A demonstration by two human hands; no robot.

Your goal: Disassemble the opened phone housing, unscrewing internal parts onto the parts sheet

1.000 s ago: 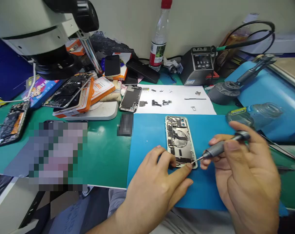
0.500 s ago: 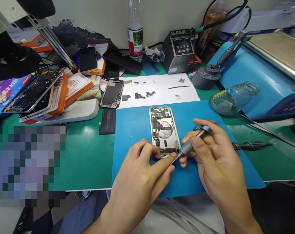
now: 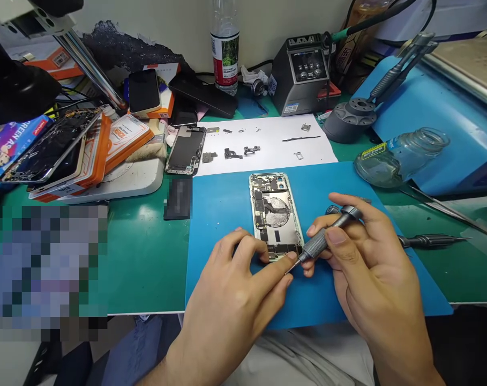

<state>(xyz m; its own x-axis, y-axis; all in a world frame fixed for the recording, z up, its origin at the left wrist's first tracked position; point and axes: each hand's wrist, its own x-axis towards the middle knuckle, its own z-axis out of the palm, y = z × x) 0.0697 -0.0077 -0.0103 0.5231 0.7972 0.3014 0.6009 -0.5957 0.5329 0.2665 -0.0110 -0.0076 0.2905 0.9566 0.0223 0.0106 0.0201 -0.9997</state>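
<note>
An opened phone body [image 3: 274, 212] with its insides exposed lies on a blue mat [image 3: 227, 214]. My left hand [image 3: 235, 300] presses its fingertips on the phone's lower end, pinning it down. In my right hand [image 3: 367, 273] sits a grey metal screwdriver [image 3: 326, 238], pinched between thumb and fingers. Its tip points at the phone's bottom right corner, beside my left index finger.
Small removed parts [image 3: 231, 154] lie on white paper [image 3: 267, 155] behind the mat. A second screwdriver [image 3: 428, 241] and a glass bottle [image 3: 399, 158] lie to the right. A soldering station [image 3: 303, 72], a water bottle [image 3: 225, 45] and stacked phones [image 3: 62, 150] stand further back.
The view swung right and settled. My right hand brought the screwdriver tip lower, in against the phone's bottom corner. My left hand stays on the phone.
</note>
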